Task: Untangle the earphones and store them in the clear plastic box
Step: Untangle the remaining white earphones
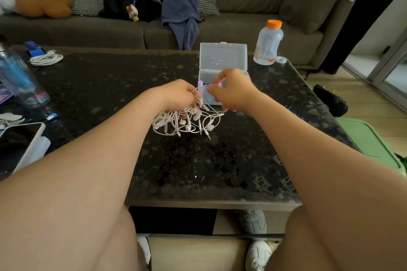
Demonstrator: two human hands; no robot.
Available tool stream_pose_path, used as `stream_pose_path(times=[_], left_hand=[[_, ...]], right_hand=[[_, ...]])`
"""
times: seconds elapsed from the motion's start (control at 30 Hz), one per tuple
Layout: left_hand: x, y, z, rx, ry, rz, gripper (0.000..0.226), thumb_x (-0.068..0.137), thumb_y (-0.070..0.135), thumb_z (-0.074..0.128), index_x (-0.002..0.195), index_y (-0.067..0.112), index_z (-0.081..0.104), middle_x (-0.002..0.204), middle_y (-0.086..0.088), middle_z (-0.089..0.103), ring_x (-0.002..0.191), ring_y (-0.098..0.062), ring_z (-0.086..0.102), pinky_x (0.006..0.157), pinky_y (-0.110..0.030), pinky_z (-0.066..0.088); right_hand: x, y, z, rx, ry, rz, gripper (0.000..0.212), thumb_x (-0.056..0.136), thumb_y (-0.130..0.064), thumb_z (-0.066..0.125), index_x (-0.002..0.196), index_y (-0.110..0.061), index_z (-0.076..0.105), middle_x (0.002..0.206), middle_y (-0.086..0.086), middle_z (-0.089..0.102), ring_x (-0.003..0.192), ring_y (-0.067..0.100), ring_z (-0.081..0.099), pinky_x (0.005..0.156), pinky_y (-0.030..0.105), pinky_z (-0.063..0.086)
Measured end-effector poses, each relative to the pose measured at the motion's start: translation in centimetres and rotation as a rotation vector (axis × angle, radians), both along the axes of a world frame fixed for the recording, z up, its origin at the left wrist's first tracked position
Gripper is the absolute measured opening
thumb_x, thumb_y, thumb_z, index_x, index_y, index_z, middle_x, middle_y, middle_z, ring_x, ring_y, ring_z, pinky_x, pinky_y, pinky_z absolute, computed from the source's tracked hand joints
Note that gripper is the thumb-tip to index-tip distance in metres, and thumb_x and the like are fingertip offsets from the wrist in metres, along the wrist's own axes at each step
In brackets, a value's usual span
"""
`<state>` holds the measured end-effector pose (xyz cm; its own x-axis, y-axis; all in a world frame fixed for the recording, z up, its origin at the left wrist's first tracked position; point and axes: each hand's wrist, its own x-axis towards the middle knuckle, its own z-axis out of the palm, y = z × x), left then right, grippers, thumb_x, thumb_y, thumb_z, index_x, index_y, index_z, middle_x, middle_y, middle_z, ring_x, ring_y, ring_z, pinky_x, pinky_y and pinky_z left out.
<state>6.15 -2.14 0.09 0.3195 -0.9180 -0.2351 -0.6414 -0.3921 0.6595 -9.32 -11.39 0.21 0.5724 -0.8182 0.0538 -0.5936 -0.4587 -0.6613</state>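
Observation:
A tangled bunch of white earphones (187,122) hangs just above the dark speckled table (198,165), with plugs and earbuds dangling. My left hand (179,94) grips the top of the bunch. My right hand (232,90) pinches one white cord and holds it stretched across to the left hand. Right behind my hands stands the clear plastic box (222,59) with its lid open and upright. My right hand hides part of the box's base.
A clear bottle with an orange cap (268,44) stands right of the box. A coiled white cable (46,59), a blue-tinted bottle (19,81) and a tablet (21,143) lie on the table's left side. Behind is a grey sofa (242,2) with cushions and clothes.

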Motion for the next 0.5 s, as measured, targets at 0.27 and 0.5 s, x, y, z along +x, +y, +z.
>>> stream_pose_path(times=[0.27, 0.5], left_hand=[[-0.03, -0.03, 0.30, -0.009, -0.049, 0.002, 0.015, 0.100, 0.030, 0.067, 0.101, 0.022, 0.079, 0.101, -0.009, 0.075, 0.083, -0.020, 0.064, 0.079, -0.040, 0.056], [-0.13, -0.04, 0.48, -0.004, -0.023, 0.106, 0.039, 0.088, 0.053, 0.071, 0.083, 0.015, 0.076, 0.089, -0.005, 0.064, 0.083, -0.022, 0.059, 0.077, -0.038, 0.048]], right_hand=[[-0.19, -0.01, -0.28, -0.109, 0.185, -0.075, 0.039, 0.095, -0.029, 0.064, 0.129, -0.008, 0.062, 0.109, 0.006, 0.061, 0.105, 0.029, 0.063, 0.098, 0.045, 0.058], [-0.18, -0.37, -0.76, -0.085, 0.328, 0.030, 0.026, 0.098, -0.039, 0.049, 0.098, -0.015, 0.060, 0.086, 0.003, 0.058, 0.092, 0.027, 0.060, 0.081, 0.040, 0.051]])
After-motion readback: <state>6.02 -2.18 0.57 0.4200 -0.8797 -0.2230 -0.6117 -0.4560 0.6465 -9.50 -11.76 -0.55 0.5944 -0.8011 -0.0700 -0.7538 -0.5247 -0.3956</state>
